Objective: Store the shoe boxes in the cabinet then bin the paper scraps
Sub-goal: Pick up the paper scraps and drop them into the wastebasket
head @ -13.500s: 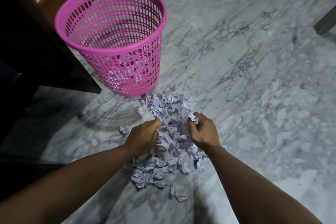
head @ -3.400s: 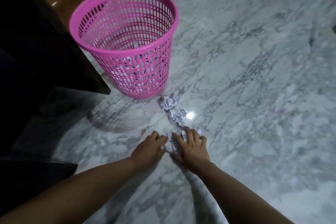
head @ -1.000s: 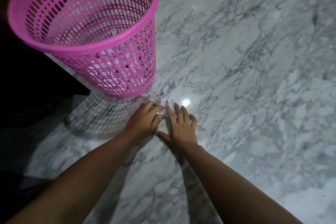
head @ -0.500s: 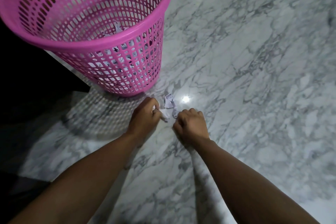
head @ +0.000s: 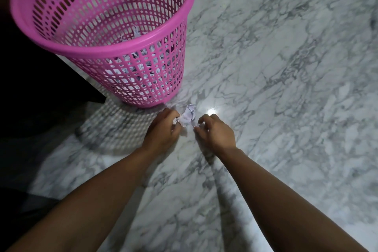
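Crumpled white paper scrap (head: 189,115) | mid-frame, pinched by left hand (head: 163,131) | right hand (head: 216,132) curled, loosely parted | pink mesh bin (head: 102,32) upper left

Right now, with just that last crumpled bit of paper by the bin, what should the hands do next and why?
Probably lift the paper scraps up over the pink bin's rim and drop them in. The left hand already pinches paper, the right hand curls beside it, and no other scraps show on the marble floor.
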Tool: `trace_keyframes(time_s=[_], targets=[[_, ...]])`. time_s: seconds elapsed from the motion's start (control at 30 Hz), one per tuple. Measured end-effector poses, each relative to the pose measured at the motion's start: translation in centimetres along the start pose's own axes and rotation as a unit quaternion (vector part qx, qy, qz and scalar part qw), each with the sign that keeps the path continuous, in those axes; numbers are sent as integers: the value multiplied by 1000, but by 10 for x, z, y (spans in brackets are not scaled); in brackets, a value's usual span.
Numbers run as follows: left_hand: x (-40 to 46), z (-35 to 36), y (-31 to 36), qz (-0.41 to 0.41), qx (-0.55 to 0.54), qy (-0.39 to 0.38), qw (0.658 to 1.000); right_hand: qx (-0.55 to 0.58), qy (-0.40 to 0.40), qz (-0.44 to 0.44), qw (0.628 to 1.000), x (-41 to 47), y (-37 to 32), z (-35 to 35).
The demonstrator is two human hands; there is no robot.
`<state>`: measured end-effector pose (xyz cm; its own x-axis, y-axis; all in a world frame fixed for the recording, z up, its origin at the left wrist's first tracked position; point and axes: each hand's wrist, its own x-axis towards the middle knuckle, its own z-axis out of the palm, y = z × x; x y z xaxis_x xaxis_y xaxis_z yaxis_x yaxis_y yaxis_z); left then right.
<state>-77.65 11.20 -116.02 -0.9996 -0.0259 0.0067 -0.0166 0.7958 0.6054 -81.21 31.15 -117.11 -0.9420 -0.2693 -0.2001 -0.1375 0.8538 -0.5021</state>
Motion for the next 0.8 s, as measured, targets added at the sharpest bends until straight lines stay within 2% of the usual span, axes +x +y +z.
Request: trace_keyframes(time_s=[0.1, 0.2, 0.27, 0.33, 0.47, 0.57, 0.7, 0.8], targets=[[7, -13, 10, -63, -77, 68, 993, 74, 30, 15, 997, -1, 6, -1], [12, -24, 12, -103, -90, 118, 983, 199, 71, 76, 974, 2, 6, -14], [10, -29, 7, -89, -34, 113, 989, 241, 77, 81, 964, 8, 2, -23], [3, -32, 2, -39, 46, 77, 995, 246, 69, 62, 965, 16, -7, -29], [-10, -36, -6, 3, 151, 5, 989, 147, 78, 43, 985, 38, -32, -35], [-17, -33, -11, 4, 182, -4, 983, 37, 26, -1, 999, 48, -44, -32], [-16, -20, -10, -14, 201, -36, 979, -109, -62, -40, 991, 53, -48, -16], [-18, -4, -3, 23, 205, -77, 976, -132, -70, -36, 988, 46, -42, -3]])
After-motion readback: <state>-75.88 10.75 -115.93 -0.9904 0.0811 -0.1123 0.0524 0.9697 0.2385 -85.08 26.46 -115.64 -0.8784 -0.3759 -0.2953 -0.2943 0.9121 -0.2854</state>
